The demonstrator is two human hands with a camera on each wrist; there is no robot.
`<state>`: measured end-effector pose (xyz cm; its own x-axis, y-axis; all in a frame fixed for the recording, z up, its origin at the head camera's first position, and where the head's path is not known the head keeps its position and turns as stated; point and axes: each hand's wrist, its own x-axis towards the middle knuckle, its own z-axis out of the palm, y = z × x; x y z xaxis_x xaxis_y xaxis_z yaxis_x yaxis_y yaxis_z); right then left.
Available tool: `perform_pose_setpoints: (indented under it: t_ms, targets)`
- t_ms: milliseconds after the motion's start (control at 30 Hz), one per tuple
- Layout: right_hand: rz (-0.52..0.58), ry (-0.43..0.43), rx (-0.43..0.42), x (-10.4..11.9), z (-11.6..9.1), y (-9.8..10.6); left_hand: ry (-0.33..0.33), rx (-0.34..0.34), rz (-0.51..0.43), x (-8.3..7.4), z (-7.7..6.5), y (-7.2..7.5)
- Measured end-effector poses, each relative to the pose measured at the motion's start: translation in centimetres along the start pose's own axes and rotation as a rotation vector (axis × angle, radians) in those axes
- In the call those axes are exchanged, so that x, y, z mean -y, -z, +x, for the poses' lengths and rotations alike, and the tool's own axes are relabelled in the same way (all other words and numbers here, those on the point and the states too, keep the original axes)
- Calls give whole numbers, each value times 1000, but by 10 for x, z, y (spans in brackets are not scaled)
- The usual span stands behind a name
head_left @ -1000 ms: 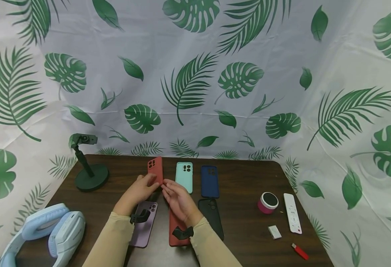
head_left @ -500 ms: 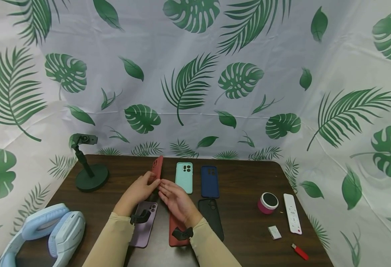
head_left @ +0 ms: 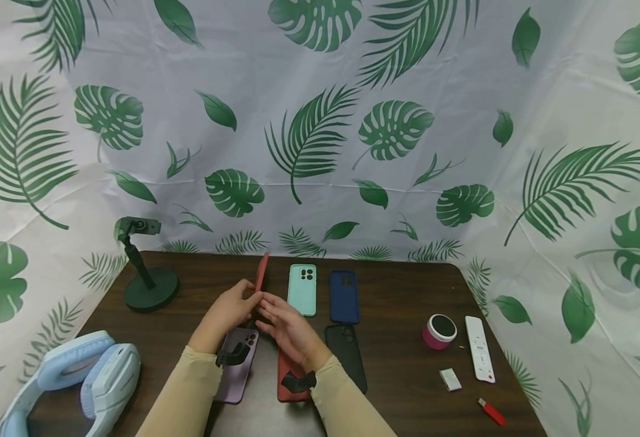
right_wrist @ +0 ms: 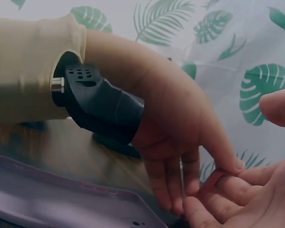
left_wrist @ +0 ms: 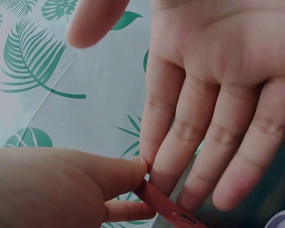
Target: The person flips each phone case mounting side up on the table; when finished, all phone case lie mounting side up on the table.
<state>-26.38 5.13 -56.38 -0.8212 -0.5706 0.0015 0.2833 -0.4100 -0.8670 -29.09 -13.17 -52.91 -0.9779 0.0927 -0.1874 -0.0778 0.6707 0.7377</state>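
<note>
A red phone case [head_left: 262, 273] stands up nearly edge-on to the head camera, over the far middle-left of the table. My left hand [head_left: 227, 312] pinches its lower end between thumb and fingers; in the left wrist view the case's edge [left_wrist: 168, 209] shows a port cutout. My right hand [head_left: 289, 334] has its palm turned up and fingers fairly straight, fingertips at the left thumb and the case's lower end. Whether they bear on the case is hard to tell. Below the left wrist lies a purple phone case [head_left: 238, 370]; another red case [head_left: 287, 370] lies under the right wrist.
Mint [head_left: 301, 297], blue [head_left: 344, 303] and black [head_left: 346, 355] phone cases lie right of the hands. Blue headphones [head_left: 96, 376] and a dark stand [head_left: 150, 288] are left. At right are a round pink-and-white jar [head_left: 439, 332], white remote [head_left: 480, 349], white block [head_left: 450, 380] and red USB stick [head_left: 492, 411].
The red phone case in my left hand has turned from showing its back with the camera holes to nearly edge-on. My right fingertips have shifted slightly left with it.
</note>
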Motion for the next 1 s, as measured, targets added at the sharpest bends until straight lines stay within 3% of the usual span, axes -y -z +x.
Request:
perform_pose_setpoints:
  t_ms: [367,633,1000]
  targets:
    - [-58,-19,38,-3,1,0,-7,-58,27,-2,0,4]
    - [-91,-40,18,0,0,2,45,-102,-42,-5,-4,7]
    - [-118,-16,-101,-3,0,6,92,-95,-120,1,-4,13]
